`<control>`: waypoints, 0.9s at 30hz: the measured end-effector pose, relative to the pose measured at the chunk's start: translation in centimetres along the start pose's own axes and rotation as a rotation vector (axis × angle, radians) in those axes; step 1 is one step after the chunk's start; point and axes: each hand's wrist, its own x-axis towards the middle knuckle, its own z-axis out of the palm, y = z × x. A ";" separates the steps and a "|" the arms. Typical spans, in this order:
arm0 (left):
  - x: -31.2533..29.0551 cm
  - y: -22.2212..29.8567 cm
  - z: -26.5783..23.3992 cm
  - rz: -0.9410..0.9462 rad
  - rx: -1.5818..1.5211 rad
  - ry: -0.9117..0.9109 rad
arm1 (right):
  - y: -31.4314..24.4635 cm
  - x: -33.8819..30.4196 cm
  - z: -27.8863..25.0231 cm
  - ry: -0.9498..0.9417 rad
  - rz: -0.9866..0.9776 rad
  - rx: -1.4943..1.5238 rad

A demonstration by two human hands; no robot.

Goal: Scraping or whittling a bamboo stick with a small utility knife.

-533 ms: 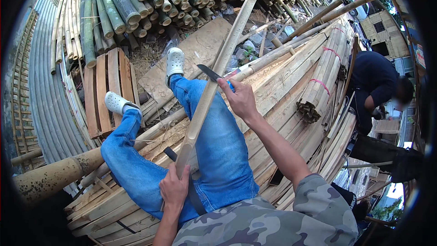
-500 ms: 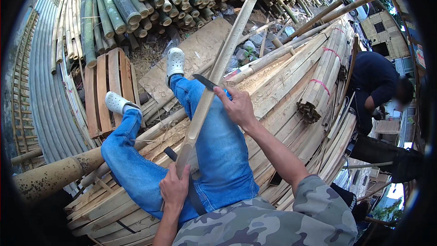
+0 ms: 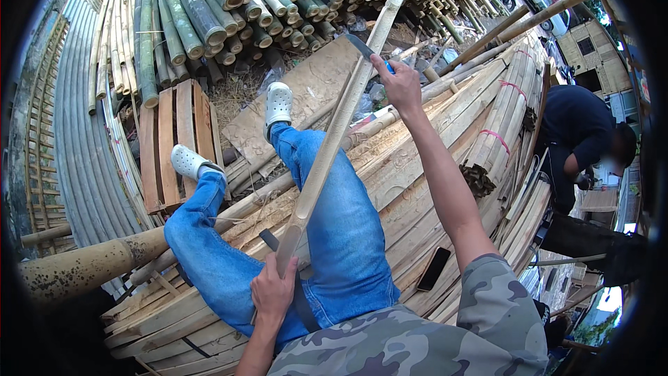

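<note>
Plainly long, pale, jointed bamboo strip (image 3: 332,139), left fingers (image 3: 269,273) clamped low on it, right fingers (image 3: 381,67) tight around a knife (image 3: 359,46).

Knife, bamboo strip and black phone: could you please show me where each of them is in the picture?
Knife (image 3: 360,47): head view, on the dark blade.
Bamboo strip (image 3: 335,136): head view, on the middle of its pale length.
Phone (image 3: 434,269): head view, on its black face.

1 long, pale bamboo strip (image 3: 331,142) slants, 1 dark-bladed knife (image 3: 359,46) across its upper part.
</note>
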 end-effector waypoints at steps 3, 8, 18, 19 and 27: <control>0.0 0.0 -0.1 -0.018 0.006 -0.013 | -0.6 -0.9 0.2 0.004 0.017 0.057; 0.1 -0.2 -0.2 -0.019 -0.015 -0.010 | -1.3 -3.4 1.1 -0.041 0.045 0.116; 0.2 -0.1 -0.1 -0.012 -0.010 -0.008 | -0.8 -7.2 1.7 -0.186 0.066 0.181; 0.1 -0.1 -0.1 -0.016 -0.009 -0.009 | -2.6 -8.5 1.1 -0.227 0.133 0.195; 0.2 -0.2 -0.1 -0.008 -0.046 -0.003 | -1.9 -8.2 -0.3 -0.268 0.229 0.489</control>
